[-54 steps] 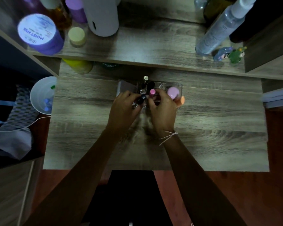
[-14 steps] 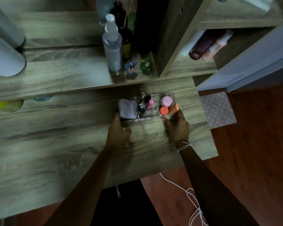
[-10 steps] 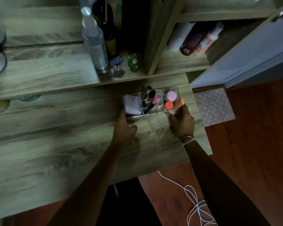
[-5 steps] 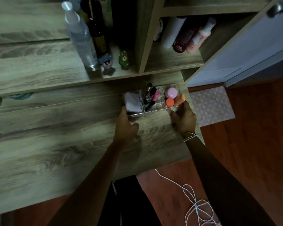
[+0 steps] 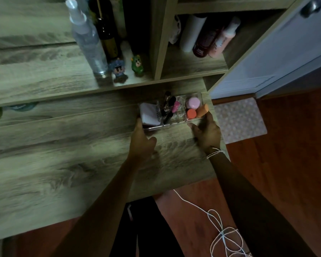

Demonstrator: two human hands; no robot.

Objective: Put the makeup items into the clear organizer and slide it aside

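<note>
The clear organizer [image 5: 174, 124] sits at the far right corner of the wooden desk [image 5: 63, 164], just under the shelf edge. Inside it are a white compact [image 5: 148, 114], dark brushes and tubes [image 5: 167, 108], a pink-tipped tube [image 5: 175, 106], a pink round jar [image 5: 193, 102], an orange cap [image 5: 191, 113] and an orange sponge [image 5: 203, 110]. My left hand [image 5: 142, 143] presses its fingers on the organizer's near left corner, thumb spread. My right hand [image 5: 208, 132] holds the right end, thumb on the front wall.
On the shelf behind stand a clear spray bottle [image 5: 89, 39], a dark bottle [image 5: 106, 34] and two small figurines [image 5: 119, 68]. A cubby holds more bottles [image 5: 202, 41]. A white cabinet door [image 5: 285, 52], dotted mat [image 5: 239, 119] and white cord [image 5: 224, 236] lie right.
Since the earliest frame my hands went from inside the organizer to its two ends. It has slid from the desk's middle to the far right corner, creeping back over the last second.
</note>
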